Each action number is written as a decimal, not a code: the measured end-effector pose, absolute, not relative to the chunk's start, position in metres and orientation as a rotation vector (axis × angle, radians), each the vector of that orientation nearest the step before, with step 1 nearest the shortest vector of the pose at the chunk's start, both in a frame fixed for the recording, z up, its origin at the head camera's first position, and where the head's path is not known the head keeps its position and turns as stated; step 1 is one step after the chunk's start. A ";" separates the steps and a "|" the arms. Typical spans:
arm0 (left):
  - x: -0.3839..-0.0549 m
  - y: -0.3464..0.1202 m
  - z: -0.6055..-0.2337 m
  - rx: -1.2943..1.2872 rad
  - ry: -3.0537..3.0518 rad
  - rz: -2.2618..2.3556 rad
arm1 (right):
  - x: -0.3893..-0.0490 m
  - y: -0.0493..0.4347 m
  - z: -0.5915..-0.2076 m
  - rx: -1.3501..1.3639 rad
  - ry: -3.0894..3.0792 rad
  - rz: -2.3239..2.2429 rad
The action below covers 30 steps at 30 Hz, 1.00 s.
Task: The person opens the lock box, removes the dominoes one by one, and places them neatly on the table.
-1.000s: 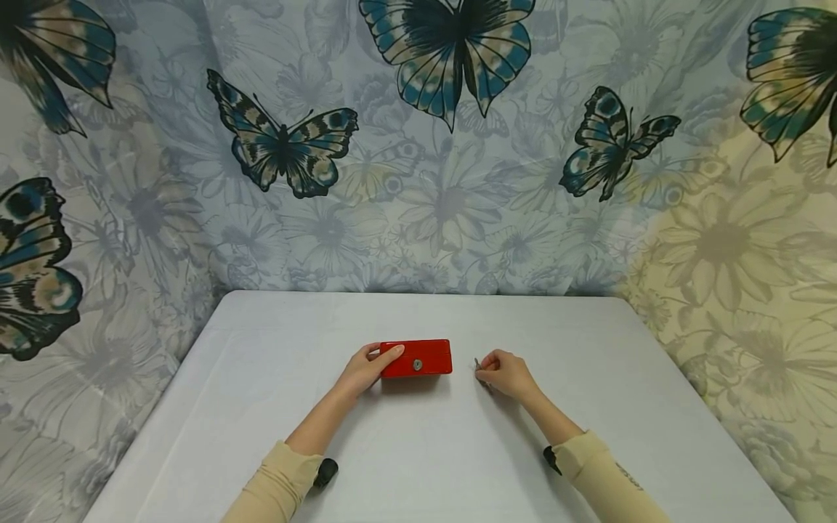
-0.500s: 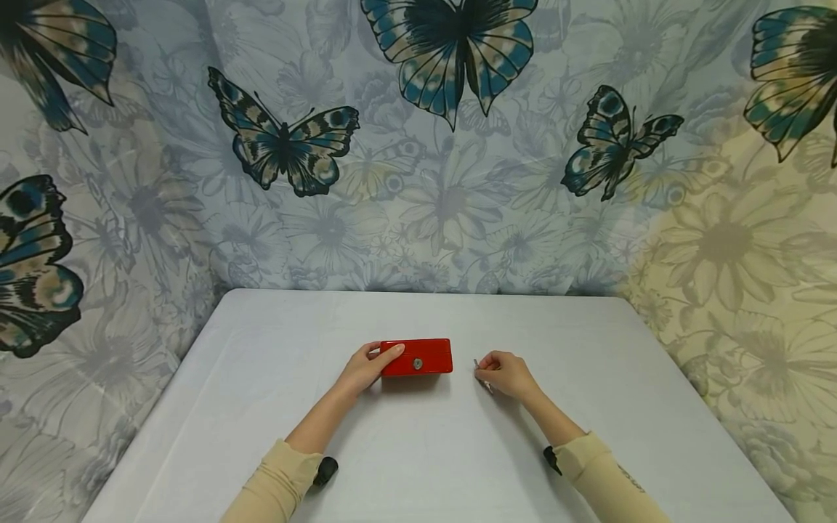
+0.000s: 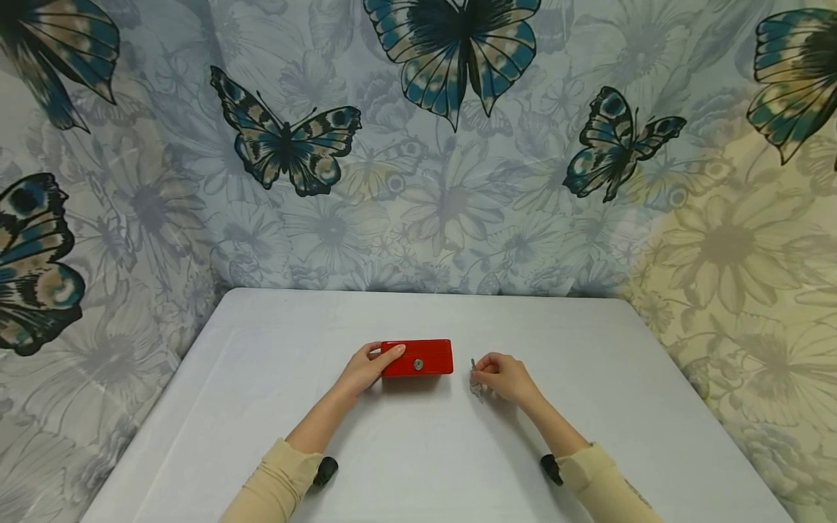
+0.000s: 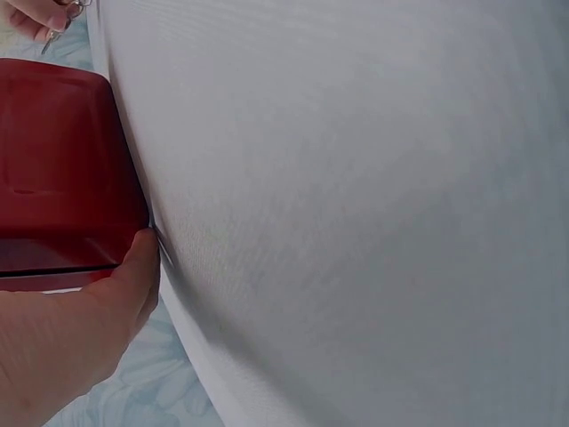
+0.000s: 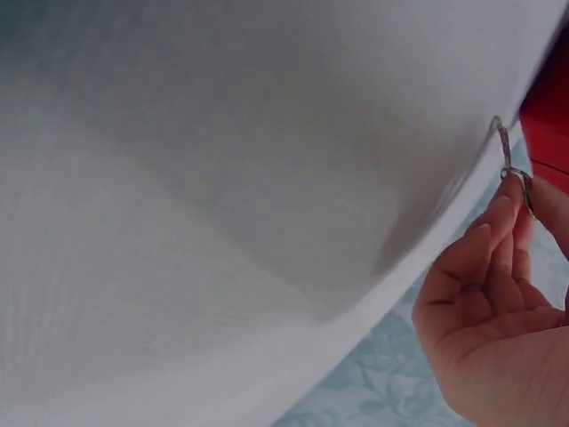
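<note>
My left hand [image 3: 363, 367] grips the left end of a small red metal cash box [image 3: 428, 357], thumb over its near top edge. A round silver lock [image 3: 418, 364] faces me on the box's front. To the right of the box, my right hand [image 3: 508, 378] pinches a small silver key [image 3: 473, 364] between thumb and fingertips. From its ring [image 5: 518, 174] more metal hangs below the fingers. In the left wrist view the key [image 4: 51, 41] points toward the box, apart from it. The box's lid is down, with a dark seam along it.
The white table [image 3: 261, 407] spreads out around both hands. Behind it stands a wall covering [image 3: 418, 240] printed with butterflies and flowers. A black wrist camera [image 3: 325, 471] sits under the left sleeve, another black camera [image 3: 551, 469] under the right.
My right hand has shifted slightly left toward the box and turned the key more upright, so the hanging metal shows more. The left hand and the box have stayed in place.
</note>
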State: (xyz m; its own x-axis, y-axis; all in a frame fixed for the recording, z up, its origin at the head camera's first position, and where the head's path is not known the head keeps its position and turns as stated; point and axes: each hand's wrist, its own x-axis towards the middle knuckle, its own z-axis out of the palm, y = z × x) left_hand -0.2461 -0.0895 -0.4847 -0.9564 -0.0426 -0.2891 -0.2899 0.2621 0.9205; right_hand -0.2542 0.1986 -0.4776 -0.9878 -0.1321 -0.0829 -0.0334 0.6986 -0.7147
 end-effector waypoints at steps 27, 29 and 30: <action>-0.247 -0.090 -0.486 -0.327 2.305 1.774 | -0.218 0.175 -0.441 -0.255 2.617 -1.554; -0.247 -0.090 -0.486 -0.326 2.301 1.780 | -0.217 0.171 -0.440 -0.264 2.614 -1.568; -0.247 -0.090 -0.486 -0.327 2.300 1.781 | -0.217 0.169 -0.440 -0.264 2.607 -1.577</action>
State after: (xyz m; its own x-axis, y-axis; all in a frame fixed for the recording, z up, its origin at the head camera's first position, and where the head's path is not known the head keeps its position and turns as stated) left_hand -0.2473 -0.0896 -0.4859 -0.9525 -0.0443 -0.3013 -0.3028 0.2433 0.9215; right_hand -0.2166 0.1692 -0.4398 -0.9817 -0.1897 0.0177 -0.1038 0.4545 -0.8847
